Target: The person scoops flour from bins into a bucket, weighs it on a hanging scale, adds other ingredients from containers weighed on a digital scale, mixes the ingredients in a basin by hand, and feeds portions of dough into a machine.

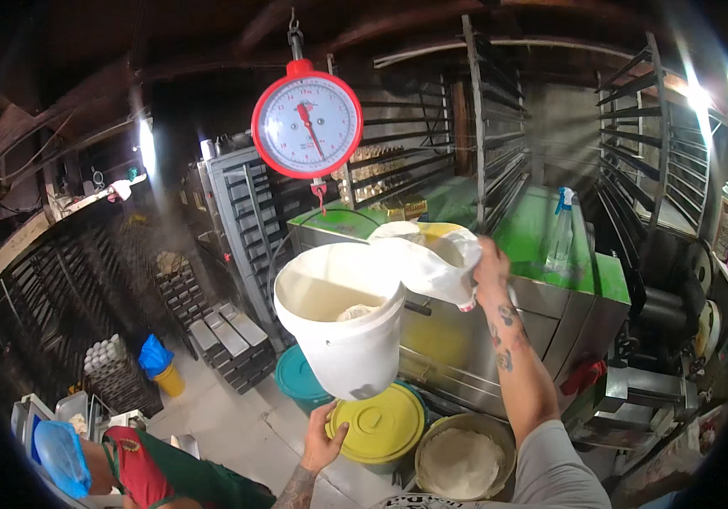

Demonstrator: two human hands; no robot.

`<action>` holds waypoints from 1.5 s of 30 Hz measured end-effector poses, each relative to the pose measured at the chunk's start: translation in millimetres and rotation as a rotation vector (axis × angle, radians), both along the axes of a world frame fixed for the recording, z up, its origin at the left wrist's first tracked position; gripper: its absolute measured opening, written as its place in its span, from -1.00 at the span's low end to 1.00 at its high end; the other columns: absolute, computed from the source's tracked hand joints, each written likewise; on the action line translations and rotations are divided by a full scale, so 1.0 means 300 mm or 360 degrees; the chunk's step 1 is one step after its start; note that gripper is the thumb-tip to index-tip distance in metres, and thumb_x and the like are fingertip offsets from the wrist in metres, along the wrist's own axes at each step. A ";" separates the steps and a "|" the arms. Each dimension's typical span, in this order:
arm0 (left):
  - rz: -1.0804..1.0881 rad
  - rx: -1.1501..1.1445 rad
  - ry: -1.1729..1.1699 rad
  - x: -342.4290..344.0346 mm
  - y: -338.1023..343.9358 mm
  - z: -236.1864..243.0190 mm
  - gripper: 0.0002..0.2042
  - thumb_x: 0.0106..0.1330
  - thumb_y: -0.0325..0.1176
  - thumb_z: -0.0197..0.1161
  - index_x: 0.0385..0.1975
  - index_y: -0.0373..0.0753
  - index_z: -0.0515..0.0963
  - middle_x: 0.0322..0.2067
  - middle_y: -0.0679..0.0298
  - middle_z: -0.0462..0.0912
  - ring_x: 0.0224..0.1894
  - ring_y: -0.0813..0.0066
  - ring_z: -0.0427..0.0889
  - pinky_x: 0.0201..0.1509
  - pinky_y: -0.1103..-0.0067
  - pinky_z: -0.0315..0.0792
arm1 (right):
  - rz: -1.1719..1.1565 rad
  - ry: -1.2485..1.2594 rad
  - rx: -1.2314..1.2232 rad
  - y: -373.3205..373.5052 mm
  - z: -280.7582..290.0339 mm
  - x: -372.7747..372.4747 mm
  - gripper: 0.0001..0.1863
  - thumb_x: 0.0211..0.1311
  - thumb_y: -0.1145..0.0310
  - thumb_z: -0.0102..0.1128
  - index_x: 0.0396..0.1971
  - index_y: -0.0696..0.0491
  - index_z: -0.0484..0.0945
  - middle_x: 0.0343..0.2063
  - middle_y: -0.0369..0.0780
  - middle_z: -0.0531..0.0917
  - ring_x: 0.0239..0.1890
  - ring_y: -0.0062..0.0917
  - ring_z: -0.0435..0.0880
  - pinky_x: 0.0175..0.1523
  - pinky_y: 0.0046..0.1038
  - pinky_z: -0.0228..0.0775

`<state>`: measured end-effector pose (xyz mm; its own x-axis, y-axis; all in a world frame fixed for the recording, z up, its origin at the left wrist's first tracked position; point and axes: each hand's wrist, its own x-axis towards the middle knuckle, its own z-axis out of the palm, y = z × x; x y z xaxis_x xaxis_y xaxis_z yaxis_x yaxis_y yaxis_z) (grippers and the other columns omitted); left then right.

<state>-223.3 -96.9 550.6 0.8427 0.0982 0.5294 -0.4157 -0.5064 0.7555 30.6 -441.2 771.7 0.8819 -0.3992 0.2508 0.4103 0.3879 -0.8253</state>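
The concrete floor (237, 424) carries a yellow-lidded tub (378, 424), a teal-lidded tub (300, 377) and an open tub of flour (462, 462), all close together. Farther left on the floor stand metal tins (228, 335), a crate of eggs (109, 360) and a small yellow bin (169, 379) with a blue bag.

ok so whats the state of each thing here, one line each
white bucket: hanging under the scale, tilted, some flour inside
hanging scale: loaded, needle off the top mark
white scoop jug: tipped toward the bucket
right hand: raised, gripping the jug
left hand: open fingers just under the bucket's base
yellow-lidded bucket: lid on
teal bucket: lid on
open tub of flour: uncovered, nearly full
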 end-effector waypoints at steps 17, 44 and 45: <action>-0.0029 -0.1464 0.2028 -0.220 -0.081 -0.696 -0.45 0.51 -0.12 0.06 0.38 -0.26 0.19 0.36 0.21 0.24 0.43 0.43 0.15 0.27 0.22 0.32 | 0.0142 0.1236 -0.0582 -0.552 -1.593 -0.746 -0.41 0.27 0.16 0.25 0.15 0.30 0.47 -0.05 -0.17 0.67 -0.01 -0.46 0.63 0.03 -0.42 0.47; -0.0180 -0.1965 0.2940 0.107 -0.443 -1.764 -0.60 0.35 0.00 0.18 0.10 0.00 0.44 0.16 0.34 0.46 0.06 0.52 0.44 0.01 0.38 0.46 | 0.0841 0.2995 -0.1362 -0.388 -2.080 -2.395 -0.61 0.39 0.18 0.06 0.09 0.05 0.54 0.08 -0.13 0.60 0.03 -0.33 0.62 0.14 -0.30 0.45; -0.0952 -0.2267 0.3192 0.029 -0.498 -1.731 -0.61 0.38 -0.01 0.15 0.08 -0.08 0.46 0.12 0.32 0.47 0.04 0.48 0.47 0.00 0.40 0.50 | 0.0793 0.2778 -0.1735 -0.406 -2.095 -2.491 -0.62 0.43 0.13 0.00 0.06 0.02 0.56 0.06 -0.15 0.60 0.04 -0.31 0.61 0.12 -0.29 0.45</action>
